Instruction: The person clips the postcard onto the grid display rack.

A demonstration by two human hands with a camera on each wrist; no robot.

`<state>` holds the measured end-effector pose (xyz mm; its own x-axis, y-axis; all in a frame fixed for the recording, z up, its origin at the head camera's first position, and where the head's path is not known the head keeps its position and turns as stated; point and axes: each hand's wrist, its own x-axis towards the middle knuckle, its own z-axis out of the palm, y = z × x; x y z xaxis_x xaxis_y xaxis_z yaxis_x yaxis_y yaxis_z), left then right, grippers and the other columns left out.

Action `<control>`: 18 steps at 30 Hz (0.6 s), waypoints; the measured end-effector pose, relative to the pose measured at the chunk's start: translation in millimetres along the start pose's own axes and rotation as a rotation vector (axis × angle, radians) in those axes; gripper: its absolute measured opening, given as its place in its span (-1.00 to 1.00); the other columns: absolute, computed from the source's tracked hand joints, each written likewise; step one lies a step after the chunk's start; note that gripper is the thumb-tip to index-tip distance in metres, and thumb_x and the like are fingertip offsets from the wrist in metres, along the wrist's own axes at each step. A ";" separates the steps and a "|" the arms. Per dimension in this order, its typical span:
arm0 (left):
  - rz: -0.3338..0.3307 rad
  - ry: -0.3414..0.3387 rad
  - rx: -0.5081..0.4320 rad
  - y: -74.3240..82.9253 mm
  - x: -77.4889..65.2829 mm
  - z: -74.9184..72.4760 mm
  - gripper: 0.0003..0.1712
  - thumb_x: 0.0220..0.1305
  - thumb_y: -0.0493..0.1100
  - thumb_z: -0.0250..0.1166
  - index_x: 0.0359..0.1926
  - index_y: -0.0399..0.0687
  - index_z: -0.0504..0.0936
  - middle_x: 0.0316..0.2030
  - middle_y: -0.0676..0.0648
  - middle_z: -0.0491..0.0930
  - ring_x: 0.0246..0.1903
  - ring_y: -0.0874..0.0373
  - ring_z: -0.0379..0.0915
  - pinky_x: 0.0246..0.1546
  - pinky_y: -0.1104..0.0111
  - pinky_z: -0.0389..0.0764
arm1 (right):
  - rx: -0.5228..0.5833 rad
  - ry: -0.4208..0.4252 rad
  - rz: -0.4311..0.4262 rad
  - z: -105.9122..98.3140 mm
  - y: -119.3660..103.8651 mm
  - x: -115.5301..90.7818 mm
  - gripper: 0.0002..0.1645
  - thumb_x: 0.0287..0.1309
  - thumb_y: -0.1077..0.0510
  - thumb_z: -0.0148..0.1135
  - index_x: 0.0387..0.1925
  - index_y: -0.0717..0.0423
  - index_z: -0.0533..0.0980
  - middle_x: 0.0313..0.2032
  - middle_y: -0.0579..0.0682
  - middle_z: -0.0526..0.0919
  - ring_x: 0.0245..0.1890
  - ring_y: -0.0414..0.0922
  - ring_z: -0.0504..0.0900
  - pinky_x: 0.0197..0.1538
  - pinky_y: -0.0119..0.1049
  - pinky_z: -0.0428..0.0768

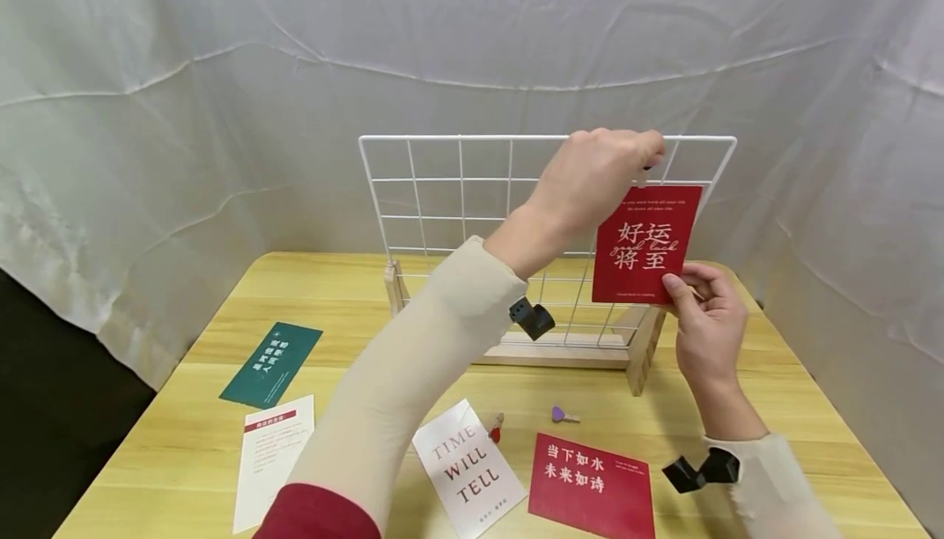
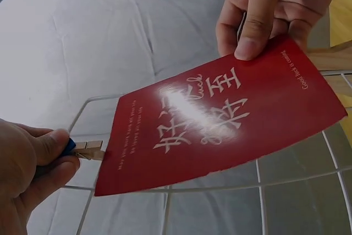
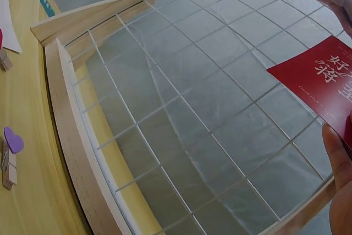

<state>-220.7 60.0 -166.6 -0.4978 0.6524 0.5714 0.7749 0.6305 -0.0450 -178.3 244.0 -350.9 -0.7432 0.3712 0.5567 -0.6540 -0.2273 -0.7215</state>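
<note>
Upright in front of the white wire grid [image 1: 472, 138], towards its right end, is a red card [image 1: 645, 215] with white lettering. The right hand [image 1: 711, 330] pinches it by the lower right corner, thumb on the printed face. At the card's top edge, the left hand [image 1: 593, 178] pinches a small wooden clothespin [image 2: 89, 149] with a blue piece on it. The clothespin's tip meets the card's edge in the left wrist view; whether it also bites on a wire, I cannot tell. Wooden feet and a base bar [image 1: 560, 356] support the grid.
On the wooden table lie a green card [image 1: 273, 363], a white card with a red band [image 1: 273, 457], a white lettered card [image 1: 470, 473] and another red card [image 1: 590, 490]. Between them are a purple heart clothespin [image 1: 565, 415] and a red heart clothespin [image 1: 496, 428].
</note>
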 end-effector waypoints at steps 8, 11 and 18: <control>-0.007 0.017 0.077 2.1 5.3 8.4 -0.72 0.47 -0.31 -0.04 -0.21 0.04 0.59 -0.37 0.19 0.63 -0.40 0.35 0.48 -0.34 0.49 0.53 | 0.068 0.022 0.012 7.0 5.1 2.0 -0.78 0.12 0.50 0.26 -0.17 0.52 0.51 -0.34 0.17 0.69 -0.40 -0.10 0.72 -0.30 -0.29 0.69; -0.003 0.016 0.114 2.5 6.8 11.3 -0.72 0.43 -0.33 -0.05 -0.25 0.03 0.57 -0.41 0.18 0.59 -0.44 0.34 0.42 -0.36 0.48 0.52 | 0.074 0.029 0.005 8.7 8.3 3.1 -0.78 0.13 0.50 0.25 -0.15 0.52 0.51 -0.34 0.17 0.69 -0.38 -0.09 0.72 -0.29 -0.28 0.69; -0.030 -0.041 0.054 2.0 11.1 13.7 -0.73 0.49 -0.28 -0.05 -0.18 0.05 0.59 -0.38 0.19 0.60 -0.42 0.33 0.38 -0.32 0.48 0.48 | 0.119 0.064 -0.001 11.8 14.1 4.9 -0.77 0.10 0.50 0.27 -0.16 0.52 0.52 -0.36 0.18 0.69 -0.37 -0.08 0.72 -0.35 -0.27 0.69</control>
<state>-229.9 74.2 -171.6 -0.5368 0.6493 0.5388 0.7378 0.6710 -0.0735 -192.8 232.0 -353.5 -0.7346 0.4275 0.5269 -0.6695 -0.3310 -0.6650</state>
